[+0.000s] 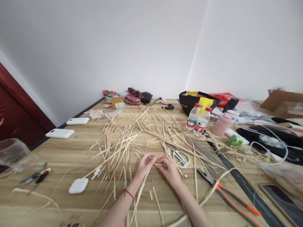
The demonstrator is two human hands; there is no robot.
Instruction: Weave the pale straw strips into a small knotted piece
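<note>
My left hand (pixel 145 167), with a red cord at its wrist, is closed in a pinch on thin pale wires (pixel 129 137) that reach up and left over the table. From between the hands a pale straw strip (pixel 143 186) hangs down toward the front edge. Fingertip to fingertip with the left, my right hand (pixel 169 170) is closed on the strip's end, which the fingers partly cover. Loose straw strips (pixel 123 135) lie spread beyond both hands. White-handled scissors (pixel 181 159) rest just past my right hand, partly among the strips.
Orange-handled pliers (pixel 227 192) lie on the right. Two red-capped bottles (pixel 193 117), a pink cup (pixel 222 124) and a black bag (pixel 184 105) stand farther back. At left are a white earbud case (pixel 78 185), keys (pixel 35 177) and a clear plastic container (pixel 16 153).
</note>
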